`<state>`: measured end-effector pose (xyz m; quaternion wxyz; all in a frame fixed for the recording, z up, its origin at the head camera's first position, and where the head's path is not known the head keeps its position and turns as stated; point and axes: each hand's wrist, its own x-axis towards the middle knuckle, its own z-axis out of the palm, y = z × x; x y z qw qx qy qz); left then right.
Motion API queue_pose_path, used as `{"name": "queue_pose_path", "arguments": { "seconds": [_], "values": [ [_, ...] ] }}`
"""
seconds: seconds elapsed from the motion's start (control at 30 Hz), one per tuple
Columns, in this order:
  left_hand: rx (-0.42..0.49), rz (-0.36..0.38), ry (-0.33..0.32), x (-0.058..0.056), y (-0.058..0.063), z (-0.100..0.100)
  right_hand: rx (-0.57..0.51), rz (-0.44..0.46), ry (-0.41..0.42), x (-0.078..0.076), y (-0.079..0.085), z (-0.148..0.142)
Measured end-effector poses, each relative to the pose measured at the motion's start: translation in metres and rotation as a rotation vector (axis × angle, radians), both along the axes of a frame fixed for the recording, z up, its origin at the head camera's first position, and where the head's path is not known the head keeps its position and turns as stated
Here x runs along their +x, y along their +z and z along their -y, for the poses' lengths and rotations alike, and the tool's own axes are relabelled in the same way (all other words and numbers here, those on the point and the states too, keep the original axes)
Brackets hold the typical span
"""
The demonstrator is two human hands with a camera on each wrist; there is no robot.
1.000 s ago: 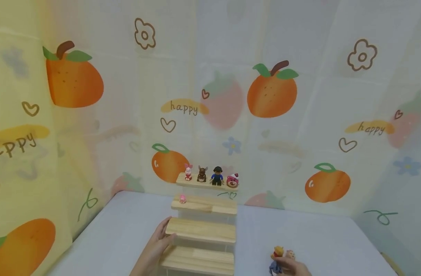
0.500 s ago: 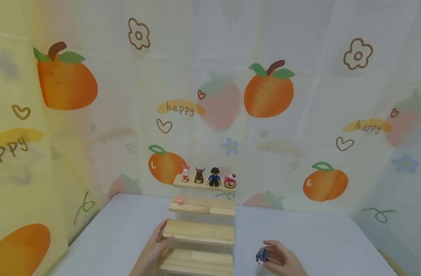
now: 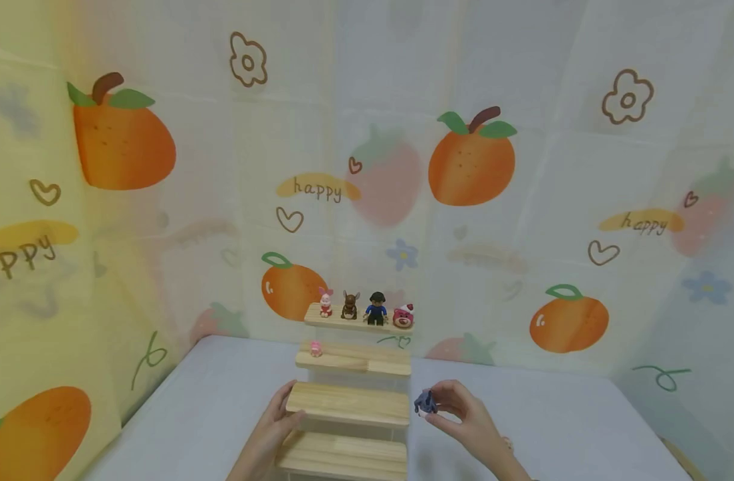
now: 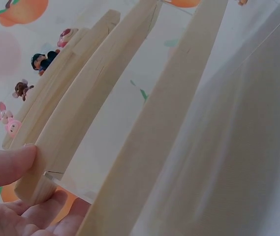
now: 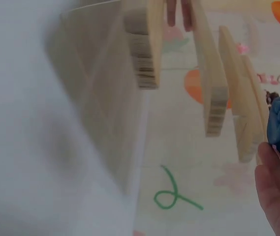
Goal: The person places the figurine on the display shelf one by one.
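Note:
A stepped display shelf (image 3: 349,401) of pale wooden boards with clear side panels stands on the table. My left hand (image 3: 277,421) grips the left end of its third board from the top, thumb above and fingers underneath in the left wrist view. My right hand (image 3: 463,417) pinches a small blue-grey donkey figurine (image 3: 425,403) in the air, just right of that same board. In the right wrist view the donkey's blue body shows at the fingertips (image 5: 265,150). A small pink figurine (image 3: 315,349) stands at the left of the second board.
Along the top board stand a piglet figurine (image 3: 325,304), a brown animal figurine (image 3: 349,306), a toy person in blue and black (image 3: 376,308) and a pink bear figurine (image 3: 404,316). A pale figurine (image 3: 508,442) on the table is partly hidden behind my right wrist. A fruit-print cloth (image 3: 523,167) hangs behind.
My right hand has lifted the donkey figurine from beside other figurines on the right of the table and carried it up and left to the shelf. The left hand keeps its grip.

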<state>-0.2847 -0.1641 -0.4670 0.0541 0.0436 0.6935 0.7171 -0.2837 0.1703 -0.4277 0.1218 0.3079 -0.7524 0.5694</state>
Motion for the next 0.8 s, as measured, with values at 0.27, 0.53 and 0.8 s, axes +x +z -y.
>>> {"name": "queue_pose_path", "arguments": {
  "seconds": [0.27, 0.53, 0.8],
  "values": [
    [0.019, -0.047, 0.002, -0.003, 0.006, 0.0, -0.017, -0.139, -0.03, -0.02, 0.015, 0.029],
    [0.073, -0.05, 0.004, -0.002, 0.0, -0.003, 0.044, -0.24, -0.089, -0.029, 0.019, 0.055],
    [0.055, -0.051, 0.005, 0.003, 0.0, -0.002, 0.258, -0.417, -0.158, -0.04, 0.023, 0.088]
  ]
}}
